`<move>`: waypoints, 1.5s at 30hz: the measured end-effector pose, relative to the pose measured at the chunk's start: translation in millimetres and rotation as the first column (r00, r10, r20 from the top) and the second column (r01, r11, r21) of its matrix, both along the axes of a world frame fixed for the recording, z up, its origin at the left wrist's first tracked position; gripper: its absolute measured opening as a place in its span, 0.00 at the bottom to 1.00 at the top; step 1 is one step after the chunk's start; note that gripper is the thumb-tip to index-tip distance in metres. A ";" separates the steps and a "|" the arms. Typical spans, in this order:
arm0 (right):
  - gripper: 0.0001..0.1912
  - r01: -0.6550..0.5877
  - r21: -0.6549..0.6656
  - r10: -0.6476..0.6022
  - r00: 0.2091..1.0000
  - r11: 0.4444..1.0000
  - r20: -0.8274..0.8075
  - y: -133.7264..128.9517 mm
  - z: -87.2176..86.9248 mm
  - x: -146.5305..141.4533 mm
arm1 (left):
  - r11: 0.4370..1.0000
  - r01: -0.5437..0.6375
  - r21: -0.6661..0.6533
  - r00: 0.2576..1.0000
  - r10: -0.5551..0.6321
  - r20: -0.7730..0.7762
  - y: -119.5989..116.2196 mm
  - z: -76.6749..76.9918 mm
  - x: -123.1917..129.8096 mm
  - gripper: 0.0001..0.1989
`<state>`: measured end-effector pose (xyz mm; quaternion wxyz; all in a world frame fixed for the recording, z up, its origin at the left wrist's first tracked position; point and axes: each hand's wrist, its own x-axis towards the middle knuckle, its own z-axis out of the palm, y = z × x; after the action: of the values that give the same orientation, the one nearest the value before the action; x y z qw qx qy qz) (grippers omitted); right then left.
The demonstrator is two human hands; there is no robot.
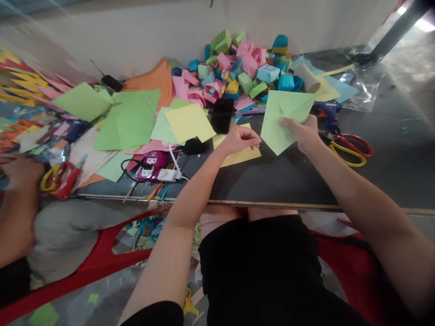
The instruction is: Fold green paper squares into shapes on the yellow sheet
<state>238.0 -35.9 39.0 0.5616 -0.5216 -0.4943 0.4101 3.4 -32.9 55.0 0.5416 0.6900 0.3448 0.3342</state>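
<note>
My right hand (306, 132) grips a light green paper sheet (280, 108) by its right side, thumb on top and the other fingers hidden behind it. Crease lines run across the sheet, which is held above the dark table. Just left of the sheet's edge, my left hand (242, 138) hovers with its fingers curled together and nothing visible in them. Below that hand lie yellow paper sheets (243, 156) on the table. A black phone (222, 115) rests behind my left hand. Red-and-yellow-handled scissors (351, 149) lie to the right of my right wrist.
A heap of folded paper pieces (249, 65) lines the wall. A blue glue gun (328, 113) sits behind the scissors. To the left are green sheets (129, 117), a purple power socket (152, 165) with cables, and another person's hand (22, 170) near other scissors (63, 179).
</note>
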 end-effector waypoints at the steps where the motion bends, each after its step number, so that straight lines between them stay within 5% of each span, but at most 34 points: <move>1: 0.32 -0.005 -0.001 0.005 1.000 1.000 -0.007 -0.5 0.5 -0.2 | 1.000 -0.004 0.000 1.000 0.004 0.012 -0.2 -0.1 0.4 0.19; 11: 0.30 -0.028 -0.016 0.027 0.999 0.999 -0.034 -3.9 3.3 -2.8 | 0.997 -0.070 -0.031 0.997 0.071 0.025 5.4 -9.8 -1.4 0.19; 17: 0.31 -0.143 -0.074 0.141 0.990 0.987 -0.027 -7.6 0.7 -4.9 | 0.969 -0.245 -0.031 0.951 0.246 0.185 10.4 -19.2 2.2 0.20; 23: 0.35 -0.227 -0.123 0.231 0.973 0.966 0.020 -14.6 3.6 -9.5 | 0.943 -0.334 -0.013 0.927 0.330 0.180 13.5 -24.3 5.5 0.23; 32: 0.33 -0.307 -0.188 0.318 0.948 0.933 0.030 -14.5 1.4 -10.1 | 0.936 -0.344 0.068 0.928 0.328 0.177 11.9 -22.4 5.3 0.28; 45: 0.29 -0.244 -0.148 0.251 0.967 0.958 0.033 -9.9 -6.7 -11.6 | 0.930 -0.338 0.143 0.930 0.307 0.201 14.2 -24.2 5.0 0.29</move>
<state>226.4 -45.8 32.3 0.4541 -0.5048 -0.5396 0.4978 8.5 -18.7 30.9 0.4445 0.6365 0.3741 0.5072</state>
